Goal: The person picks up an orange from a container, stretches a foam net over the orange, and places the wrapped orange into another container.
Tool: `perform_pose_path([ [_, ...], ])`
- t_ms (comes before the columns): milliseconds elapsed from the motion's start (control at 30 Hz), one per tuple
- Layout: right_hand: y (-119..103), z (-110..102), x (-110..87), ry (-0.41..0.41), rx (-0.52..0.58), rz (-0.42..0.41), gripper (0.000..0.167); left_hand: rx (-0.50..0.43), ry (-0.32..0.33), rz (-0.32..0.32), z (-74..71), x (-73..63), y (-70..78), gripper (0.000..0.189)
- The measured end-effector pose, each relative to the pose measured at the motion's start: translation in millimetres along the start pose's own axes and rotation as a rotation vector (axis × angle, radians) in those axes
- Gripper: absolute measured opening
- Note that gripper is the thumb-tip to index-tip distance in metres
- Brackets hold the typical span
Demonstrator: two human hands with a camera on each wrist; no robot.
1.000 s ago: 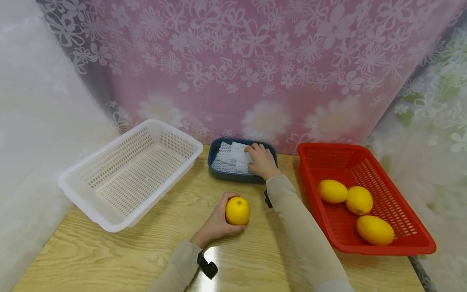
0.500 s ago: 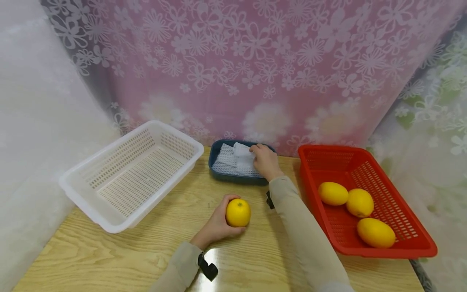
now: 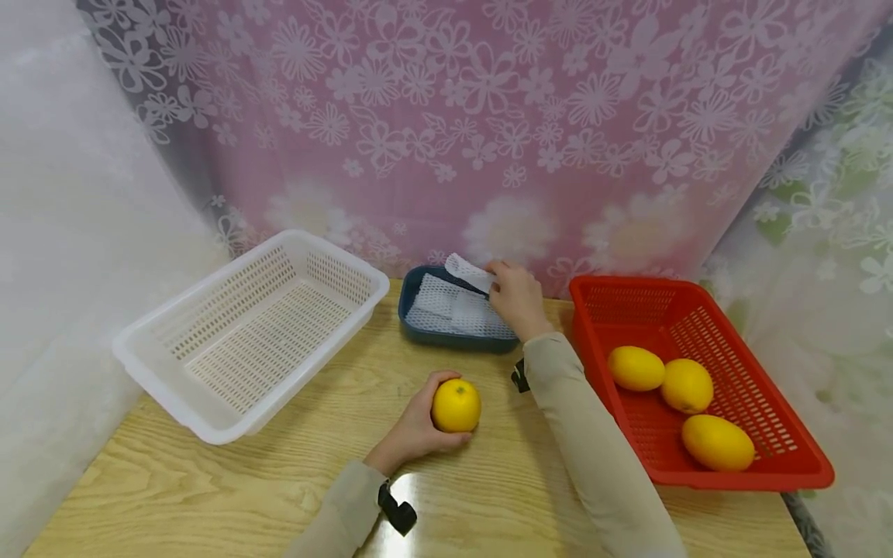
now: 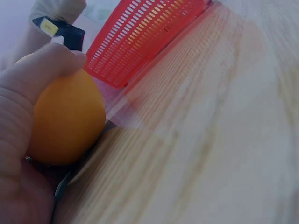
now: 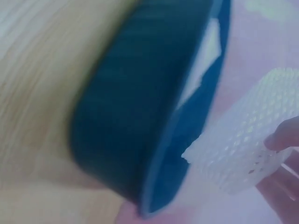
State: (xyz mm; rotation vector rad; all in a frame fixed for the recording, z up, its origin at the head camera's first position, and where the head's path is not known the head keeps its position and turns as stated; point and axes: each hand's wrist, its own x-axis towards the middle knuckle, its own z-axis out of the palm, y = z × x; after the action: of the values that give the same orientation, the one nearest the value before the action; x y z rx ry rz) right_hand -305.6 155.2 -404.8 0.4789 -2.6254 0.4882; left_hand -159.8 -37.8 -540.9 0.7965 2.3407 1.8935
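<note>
A round yellow fruit (image 3: pixel 456 405), its stem end upward, sits in my left hand (image 3: pixel 421 425), with thumb and fingers curled about its sides over the table. In the left wrist view the thumb lies across the fruit (image 4: pixel 70 116). My right hand (image 3: pixel 518 298) pinches a white foam fruit net (image 3: pixel 469 273) and holds it above the right end of the dark blue tray (image 3: pixel 446 339). More flat white nets (image 3: pixel 443 302) lie in that tray. The right wrist view shows the pinched net (image 5: pixel 247 135) beside the tray's rim, with part of the hand cut off.
To the left stands a white perforated basket (image 3: pixel 314 372) with nothing seen in it. A red basket (image 3: pixel 760 364) on the right holds three yellow fruits (image 3: pixel 718 442). Both rest on the wooden table (image 3: pixel 279 480), with a pink flowered curtain (image 3: pixel 418 155) behind.
The right hand has lifted one foam net up from the others in the tray and moved slightly right. The left hand and its fruit have stayed in place.
</note>
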Motion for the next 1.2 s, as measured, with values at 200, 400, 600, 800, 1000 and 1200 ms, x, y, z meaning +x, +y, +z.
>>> perform_pose_path([
  [200, -15.7, -23.5, -1.3, 0.087, 0.061, 0.014, 0.024, -0.001, 0.008, -0.014, -0.1, 0.8, 3.2, 0.086],
  [400, -35.3, -45.6, -10.3, 0.161, 0.172, 0.008, 0.021, -0.003, 0.006, -0.028, -3.4, 0.3, 23.0, 0.083],
  [600, -51.7, -63.2, -25.7, 0.230, 0.360, -0.026, 0.021, -0.005, 0.007, -0.031, -3.8, -1.0, 25.5, 0.083],
  [800, -63.4, -73.9, -48.8, 0.229, 0.504, -0.032, 0.025, -0.035, 0.018, -0.022, -0.2, -0.5, 3.3, 0.084],
  [1000, -70.3, -76.9, -76.9, 0.165, 0.622, 0.052, 0.022, -0.021, 0.031, 0.026, -0.6, -0.2, 0.4, 0.084],
  [1200, -75.6, -77.3, -103.0, 0.113, 0.838, 0.118, 0.022, -0.034, 0.032, 0.010, -1.7, 0.1, 3.2, 0.081],
])
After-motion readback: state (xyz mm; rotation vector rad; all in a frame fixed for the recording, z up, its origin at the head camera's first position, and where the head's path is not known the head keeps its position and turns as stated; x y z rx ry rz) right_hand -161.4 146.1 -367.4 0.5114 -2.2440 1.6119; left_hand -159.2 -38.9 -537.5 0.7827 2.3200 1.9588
